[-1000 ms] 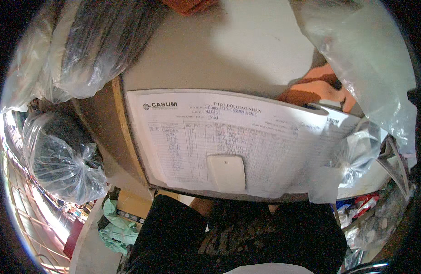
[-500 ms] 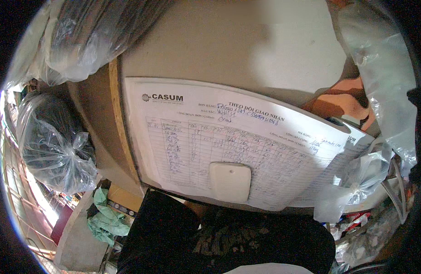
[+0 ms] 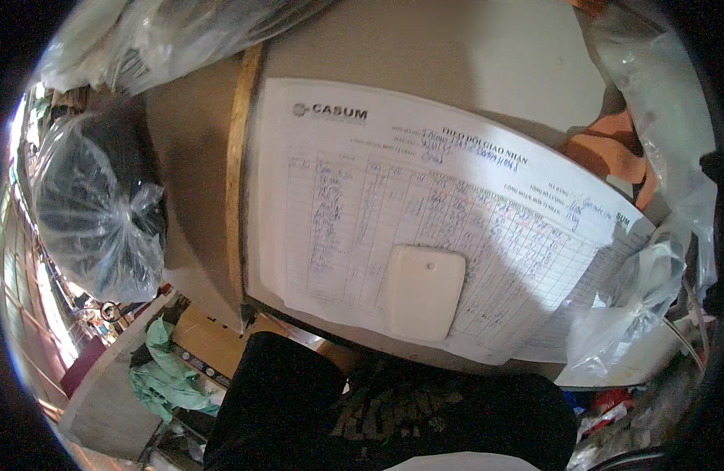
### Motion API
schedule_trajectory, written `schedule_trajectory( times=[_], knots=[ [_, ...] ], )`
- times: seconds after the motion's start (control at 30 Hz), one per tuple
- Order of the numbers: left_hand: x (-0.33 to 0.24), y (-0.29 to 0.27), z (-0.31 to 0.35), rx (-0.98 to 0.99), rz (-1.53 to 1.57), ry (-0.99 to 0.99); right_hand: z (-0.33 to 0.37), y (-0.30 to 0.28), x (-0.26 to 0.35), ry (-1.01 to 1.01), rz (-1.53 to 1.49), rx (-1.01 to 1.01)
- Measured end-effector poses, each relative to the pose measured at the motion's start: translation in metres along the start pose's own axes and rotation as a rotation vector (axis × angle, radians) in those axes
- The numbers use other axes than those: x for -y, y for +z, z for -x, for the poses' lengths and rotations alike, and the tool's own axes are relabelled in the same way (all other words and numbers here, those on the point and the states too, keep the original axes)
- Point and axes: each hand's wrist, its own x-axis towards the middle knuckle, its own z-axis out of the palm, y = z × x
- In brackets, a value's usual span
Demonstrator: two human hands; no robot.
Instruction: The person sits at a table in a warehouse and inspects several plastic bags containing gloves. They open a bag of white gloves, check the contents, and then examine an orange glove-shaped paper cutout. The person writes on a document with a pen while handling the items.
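Observation:
Neither of my hands shows; a small bit of bare skin appears beside my dark sleeve, at the table's near edge. A large printed form with a ruled grid and handwriting lies on the table, its right side bending down and overlapping more sheets. On its lower middle rests a flat, off-white rounded block with a small hole near its top. My dark shirt with a faded print fills the bottom of the view.
Clear plastic bags hold dark material at the upper left and left. A knotted clear bag lies at the right, near an orange piece. A wooden strip edges the table. Green cloth lies lower left.
The view has shifted, so the form and the off-white block appear farther right. The block sits on the same part of the form. No hand has come into view.

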Motion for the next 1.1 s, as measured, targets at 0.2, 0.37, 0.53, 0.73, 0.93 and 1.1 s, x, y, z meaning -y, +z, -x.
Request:
schedule_trajectory(
  times=[0.2, 0.37, 0.53, 0.73, 0.93, 1.1],
  knots=[
    [-0.018, 0.009, -0.024, -0.161, 0.025, 0.004, -0.024, 0.005, -0.005, -0.066, 0.029, -0.141],
    [-0.032, 0.014, -0.024, -0.291, 0.050, 0.019, -0.041, 0.023, -0.030, -0.148, 0.035, -0.296],
    [-0.020, 0.025, -0.008, -0.394, 0.112, 0.019, -0.001, -0.004, -0.057, -0.434, -0.080, -0.623],
    [0.018, 0.063, -0.019, -0.650, 0.379, 0.100, 0.167, -0.131, -0.008, -0.685, 0.151, -0.051],
    [0.040, 0.105, -0.017, -0.701, 0.342, 0.255, 0.323, -0.229, 0.020, -1.062, 0.352, 0.499],
    [0.066, 0.031, 0.051, -0.052, 0.149, 0.609, 0.362, -0.310, 0.034, -1.091, 0.514, 0.074]
  ],
)
